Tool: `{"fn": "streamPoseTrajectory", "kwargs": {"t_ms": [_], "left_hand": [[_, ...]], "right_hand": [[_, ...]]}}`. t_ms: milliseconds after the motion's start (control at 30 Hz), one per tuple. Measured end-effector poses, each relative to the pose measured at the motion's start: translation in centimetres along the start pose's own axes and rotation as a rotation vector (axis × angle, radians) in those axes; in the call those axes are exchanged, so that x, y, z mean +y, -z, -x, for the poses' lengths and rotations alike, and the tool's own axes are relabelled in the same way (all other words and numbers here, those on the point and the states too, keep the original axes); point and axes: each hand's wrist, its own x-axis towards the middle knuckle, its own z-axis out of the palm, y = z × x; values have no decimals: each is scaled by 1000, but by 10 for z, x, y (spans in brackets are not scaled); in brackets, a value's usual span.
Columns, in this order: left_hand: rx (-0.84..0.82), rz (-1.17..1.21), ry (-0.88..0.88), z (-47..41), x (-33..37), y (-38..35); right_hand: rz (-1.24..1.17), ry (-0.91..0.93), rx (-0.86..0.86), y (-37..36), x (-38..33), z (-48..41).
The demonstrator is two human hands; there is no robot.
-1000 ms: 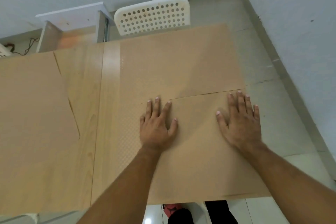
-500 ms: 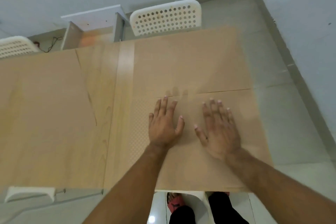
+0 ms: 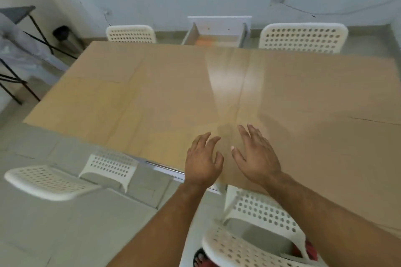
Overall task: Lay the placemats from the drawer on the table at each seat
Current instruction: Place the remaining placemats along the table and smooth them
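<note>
A room with pale walls and a light tiled floor (image 3: 54, 223), seen from above and somewhat blurred. A long wooden table (image 3: 225, 84) fills the middle, with a bare glossy strip down its centre. Tan placemats cover the rest: a far right placemat (image 3: 325, 84) and a near right placemat (image 3: 325, 169) meeting edge to edge, and on the left a far left placemat (image 3: 112, 60) and a near left placemat (image 3: 82, 104).

Two bare forearms reach in from the bottom. The left hand (image 3: 204, 158) and right hand (image 3: 256, 154) are side by side at the table's near edge, palms down. The right hand is over the left part of the near right placemat, fingers straight and spread. The left hand's fingers are loosely bent. Neither hand holds anything; whether they touch the surface cannot be told.

Against the far wall an open white drawer (image 3: 217, 37) shows something orange inside. White perforated chairs stand around: far left chair (image 3: 131, 33), far right chair (image 3: 303, 38), near left chair (image 3: 108, 167) and near right chair (image 3: 260, 212).
</note>
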Motion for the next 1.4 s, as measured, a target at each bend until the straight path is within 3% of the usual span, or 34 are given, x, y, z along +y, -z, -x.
{"fn": "streamPoseTrajectory", "kwargs": {"t_ms": [200, 367, 633, 867, 1133, 1400], "left_hand": [[-56, 20, 76, 18, -97, 80], [-107, 18, 78, 16, -144, 115], [-248, -68, 56, -44, -184, 130], [-475, -393, -87, -132, -210, 117], [-748, -353, -196, -202, -234, 97], [-647, -354, -278, -212, -244, 94]], "right_hand": [[0, -23, -45, -51, -117, -15], [26, -50, -41, -67, -163, -26], [-29, -135, -18, -90, -185, -63], [2, -201, 36, -113, -198, -126], [42, -285, -14, -120, -205, -167], [11, -417, 77, -125, -217, -171]]}}
